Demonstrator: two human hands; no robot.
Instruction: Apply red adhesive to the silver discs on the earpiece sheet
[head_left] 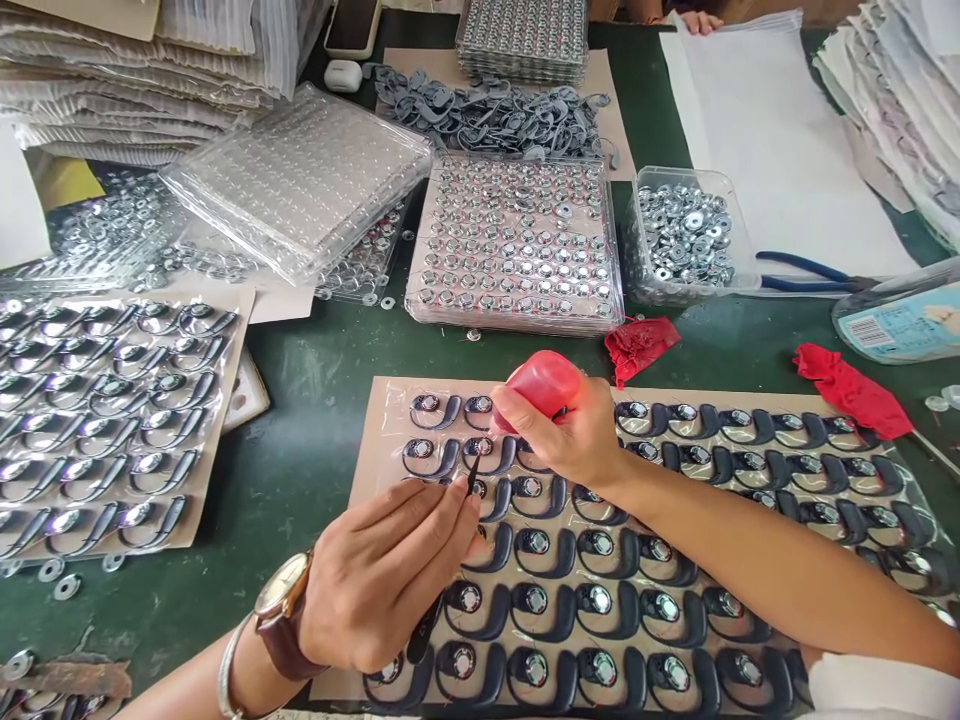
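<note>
Your left fingers (420,520) pinch tweezers (425,628), tip at a speaker (485,444); your right fingers (531,418) clasp a red bottle (546,378) above black hooks (567,552).

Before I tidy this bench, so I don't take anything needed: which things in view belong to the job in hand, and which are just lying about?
Seem to belong:
red bottle, in the right hand
thin black tool, in the left hand
dark hooked pieces beneath both hands
stacked trays of silver rounds

Likely just lying about:
phone
small white case
blue-handled pliers, unheld
</note>
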